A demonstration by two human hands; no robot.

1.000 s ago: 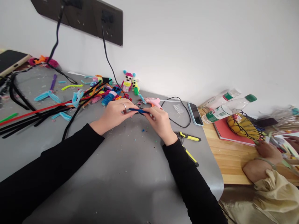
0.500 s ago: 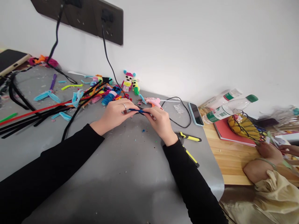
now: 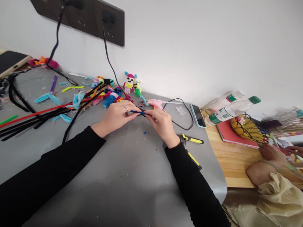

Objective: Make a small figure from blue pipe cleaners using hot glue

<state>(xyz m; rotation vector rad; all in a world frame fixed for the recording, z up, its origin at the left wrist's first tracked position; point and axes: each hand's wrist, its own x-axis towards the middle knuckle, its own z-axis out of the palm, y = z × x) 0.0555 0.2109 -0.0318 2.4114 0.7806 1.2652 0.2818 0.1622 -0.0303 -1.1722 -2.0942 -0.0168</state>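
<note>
Between my two hands is a short dark-blue pipe cleaner (image 3: 138, 112), held just above the grey tabletop. My left hand (image 3: 118, 115), with a ring on one finger, pinches its left end. At its other end, my right hand (image 3: 161, 122) pinches with thumb and fingers closed. The fingertips nearly meet and cover most of the piece. Just behind them lies a pink glue gun (image 3: 155, 102). Black pipe cleaners (image 3: 35, 121) and a red one are bundled to the left of my left hand. Yellow-and-black pliers (image 3: 193, 139) lie open beside my right wrist.
Small fuzzy dolls (image 3: 129, 82) stand against the wall, near a heap of coloured pipe-cleaner pieces. A phone (image 3: 198, 116) lies at the right table edge. Plastic bottles (image 3: 222, 115) and a red folder (image 3: 227, 132) rest on the wooden table, where another person's arm (image 3: 262, 170) reaches in.
My hands stay almost in place, still pinching the blue pipe cleaner, with only a slight shift of the fingers. At the far right, the other person's hand has moved a little.
</note>
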